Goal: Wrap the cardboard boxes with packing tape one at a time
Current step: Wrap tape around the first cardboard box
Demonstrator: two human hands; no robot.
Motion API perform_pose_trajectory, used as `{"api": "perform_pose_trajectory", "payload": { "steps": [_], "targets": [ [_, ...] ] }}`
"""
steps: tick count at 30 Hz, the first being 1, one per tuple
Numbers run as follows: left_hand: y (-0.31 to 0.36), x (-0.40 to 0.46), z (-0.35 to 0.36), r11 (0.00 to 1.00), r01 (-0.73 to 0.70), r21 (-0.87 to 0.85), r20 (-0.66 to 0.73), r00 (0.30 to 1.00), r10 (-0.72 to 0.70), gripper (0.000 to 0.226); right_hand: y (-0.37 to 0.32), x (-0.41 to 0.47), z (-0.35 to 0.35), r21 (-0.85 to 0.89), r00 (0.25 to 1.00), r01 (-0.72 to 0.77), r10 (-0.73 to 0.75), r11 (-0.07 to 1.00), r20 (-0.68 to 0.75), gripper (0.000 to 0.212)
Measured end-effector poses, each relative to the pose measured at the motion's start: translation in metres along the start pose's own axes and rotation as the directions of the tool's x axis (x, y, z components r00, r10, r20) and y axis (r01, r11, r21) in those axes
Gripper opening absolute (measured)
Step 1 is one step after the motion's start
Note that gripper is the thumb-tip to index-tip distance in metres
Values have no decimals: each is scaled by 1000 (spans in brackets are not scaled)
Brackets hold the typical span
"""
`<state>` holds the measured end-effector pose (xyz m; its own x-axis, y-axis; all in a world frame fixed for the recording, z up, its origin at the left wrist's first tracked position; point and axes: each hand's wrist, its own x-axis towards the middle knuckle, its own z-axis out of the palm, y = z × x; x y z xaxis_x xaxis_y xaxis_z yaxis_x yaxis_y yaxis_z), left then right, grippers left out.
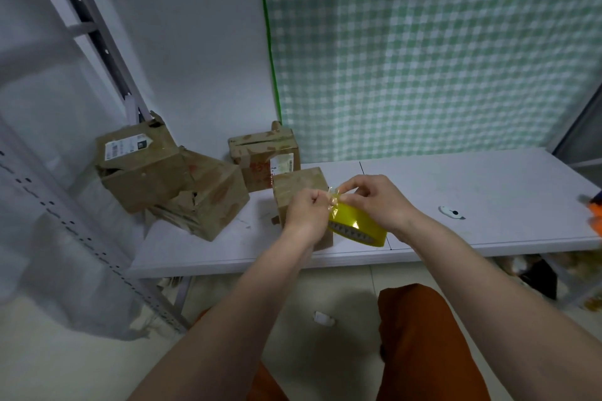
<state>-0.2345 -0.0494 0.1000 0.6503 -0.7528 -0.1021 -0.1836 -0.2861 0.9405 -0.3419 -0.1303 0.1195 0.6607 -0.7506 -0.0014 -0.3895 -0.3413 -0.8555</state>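
head | we pinch the tape's loose end (pixel 335 197) with both left hand (pixel 306 212) and right hand (pixel 379 200), roll (pixel 356 231) just right of the small box (pixel 298 187) | step: freeing tape | next: likely stick end onto box

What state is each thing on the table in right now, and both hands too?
Tape roll: held above the table, loose end peeled up.
Left hand: pinching the tape end.
Right hand: pinching the tape end, over the roll.
Nearest box: upright, closed, behind the hands.
Back box: upright, labelled.
Two left boxes: torn, tilted, leaning together.
Small white cutter: lying untouched.
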Motion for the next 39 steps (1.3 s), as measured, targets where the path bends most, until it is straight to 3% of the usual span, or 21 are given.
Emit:
{"api": "perform_pose_trajectory", "payload": {
  "steps": [3, 6, 12, 14, 17, 21, 27, 31, 35, 39],
  "targets": [
    [4, 11, -12, 977, 109, -184, 41, 994, -103, 34, 9, -1, -6, 92, 993, -22, 12, 995, 114, 33],
    [5, 18, -23, 898, 217, -384, 78, 976, -203, 28, 15, -5, -8, -146, 959, 11, 31, 989, 282, 71],
    [-9, 14, -26, 888, 251, -385, 166, 966, -201, 8, 21, -3, 2, -295, 977, 71, -6, 953, 215, 52],
    [-21, 15, -26, 907, 272, -322, 136, 961, -240, 19, 23, -4, 7, -313, 975, 82, -12, 946, 221, 49],
    [-37, 14, -27, 935, 291, -204, 52, 957, -287, 10, 24, -6, 17, -346, 974, 75, 6, 935, 225, 45],
    [-48, 13, -25, 980, 189, -64, -47, 980, -192, 19, 25, -6, 26, -366, 975, 57, 26, 929, 220, 50],
    [-47, 19, -30, 960, 194, -202, -63, 975, -211, 11, 22, -4, 25, -311, 951, 12, 85, 950, 296, 61],
    [-50, 23, -30, 902, 222, -369, 20, 973, -231, 64, 24, -1, 25, -330, 967, -14, 97, 944, 237, 56],
    [-48, 23, -28, 871, 324, -369, 17, 940, -342, 10, 27, 0, 29, -360, 994, 39, 2, 932, 111, 54],
    [-50, 21, -25, 878, 289, -382, -11, 948, -318, 15, 30, 0, 30, -348, 995, 102, -102, 932, 20, 58]
  ]
}}
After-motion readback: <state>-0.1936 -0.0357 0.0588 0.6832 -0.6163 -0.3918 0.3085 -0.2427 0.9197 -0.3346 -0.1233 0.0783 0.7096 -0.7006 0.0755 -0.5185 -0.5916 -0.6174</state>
